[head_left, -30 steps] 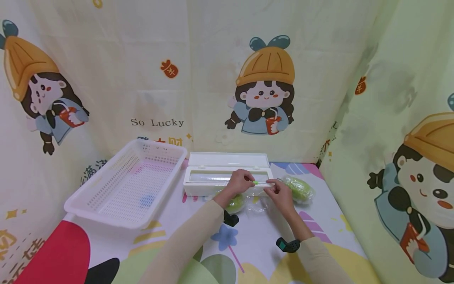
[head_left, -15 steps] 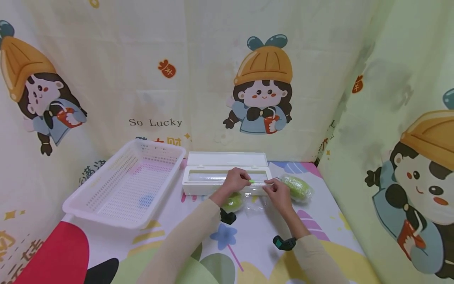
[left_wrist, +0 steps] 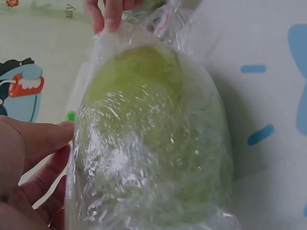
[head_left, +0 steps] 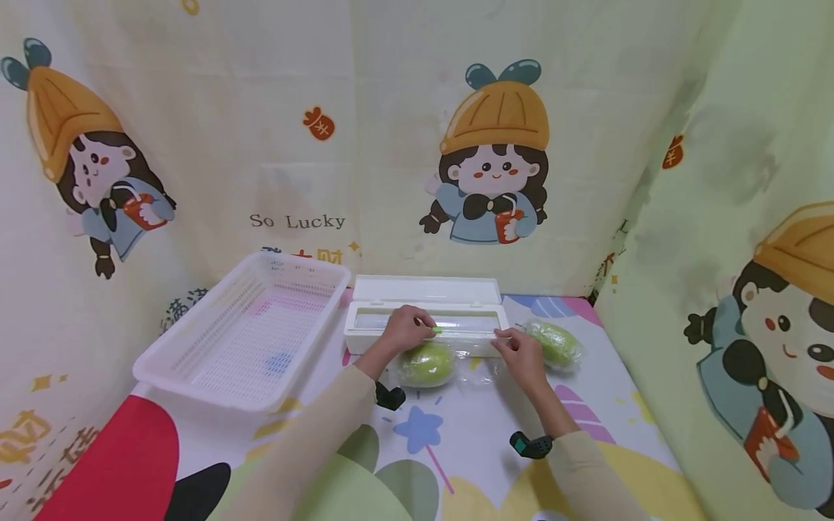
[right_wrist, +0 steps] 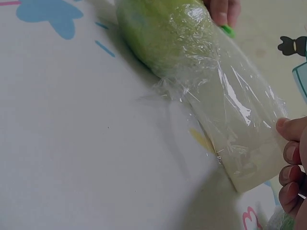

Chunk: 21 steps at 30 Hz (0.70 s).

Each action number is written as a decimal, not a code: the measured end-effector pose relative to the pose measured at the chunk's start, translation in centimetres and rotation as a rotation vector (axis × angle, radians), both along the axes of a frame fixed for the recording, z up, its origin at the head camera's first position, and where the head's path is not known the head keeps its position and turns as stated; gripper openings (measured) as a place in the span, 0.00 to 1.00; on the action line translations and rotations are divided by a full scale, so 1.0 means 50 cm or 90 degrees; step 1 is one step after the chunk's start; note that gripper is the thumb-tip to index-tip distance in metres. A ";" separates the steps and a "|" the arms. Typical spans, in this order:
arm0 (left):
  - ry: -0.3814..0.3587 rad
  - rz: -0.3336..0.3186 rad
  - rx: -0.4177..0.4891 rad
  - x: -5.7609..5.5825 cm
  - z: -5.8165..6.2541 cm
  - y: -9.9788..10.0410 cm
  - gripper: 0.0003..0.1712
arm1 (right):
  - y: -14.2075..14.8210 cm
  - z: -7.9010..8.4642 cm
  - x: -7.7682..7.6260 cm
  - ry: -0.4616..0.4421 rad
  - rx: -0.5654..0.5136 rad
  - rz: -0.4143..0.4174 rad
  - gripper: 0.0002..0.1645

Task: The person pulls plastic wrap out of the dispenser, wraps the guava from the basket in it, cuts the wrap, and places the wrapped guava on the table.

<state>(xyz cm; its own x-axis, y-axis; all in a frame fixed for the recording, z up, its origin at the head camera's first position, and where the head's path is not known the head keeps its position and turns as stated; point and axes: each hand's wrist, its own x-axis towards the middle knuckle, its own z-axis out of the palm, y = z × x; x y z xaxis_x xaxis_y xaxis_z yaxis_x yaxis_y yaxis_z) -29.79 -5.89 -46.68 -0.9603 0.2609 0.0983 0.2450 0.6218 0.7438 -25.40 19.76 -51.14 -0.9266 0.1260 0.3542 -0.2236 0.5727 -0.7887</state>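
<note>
In the head view, my left hand (head_left: pixel 407 329) pinches the small green slider (head_left: pixel 437 330) on the front edge of a white cling film dispenser (head_left: pixel 365 343), whose lid stands raised. Near the dispenser's right end, my right hand (head_left: pixel 521 354) pinches the edge of the clear cling film (right_wrist: pixel 240 134) between thumb and fingers. The film stretches from there to a green fruit (head_left: pixel 426 367) lying before the dispenser, loosely covered by it. The left wrist view shows this fruit (left_wrist: pixel 153 134) up close, beside my left thumb.
To the right of my right hand lies a second green fruit (head_left: pixel 554 344) wrapped in film. A white perforated basket (head_left: pixel 202 394) stands at the left. Behind the dispenser rises a printed cloth wall (head_left: pixel 384 181); patterned cloth (head_left: pixel 482 434) covers the table.
My left hand has slid the green slider leftward along the dispenser, leaving more of the near fruit in sight. My right hand stays at the right end. The head view has shifted slightly.
</note>
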 end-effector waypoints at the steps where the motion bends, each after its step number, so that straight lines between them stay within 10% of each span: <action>1: 0.002 0.005 -0.009 0.001 0.001 -0.003 0.02 | 0.002 0.000 -0.001 0.001 0.001 -0.002 0.12; 9: 0.062 0.073 -0.078 0.018 -0.006 -0.031 0.03 | -0.002 0.001 -0.003 -0.020 0.012 0.002 0.13; 21: 0.114 0.109 -0.003 0.031 -0.022 -0.119 0.04 | 0.001 -0.006 -0.004 -0.019 -0.001 -0.012 0.13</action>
<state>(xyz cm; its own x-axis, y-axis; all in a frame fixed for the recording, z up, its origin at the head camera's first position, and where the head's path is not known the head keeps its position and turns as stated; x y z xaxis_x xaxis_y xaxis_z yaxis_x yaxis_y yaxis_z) -28.24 -11.85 -47.77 -0.9578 0.0967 0.2706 0.2638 0.6690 0.6949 -25.61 19.79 -51.45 -0.9343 0.1444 0.3260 -0.1885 0.5760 -0.7954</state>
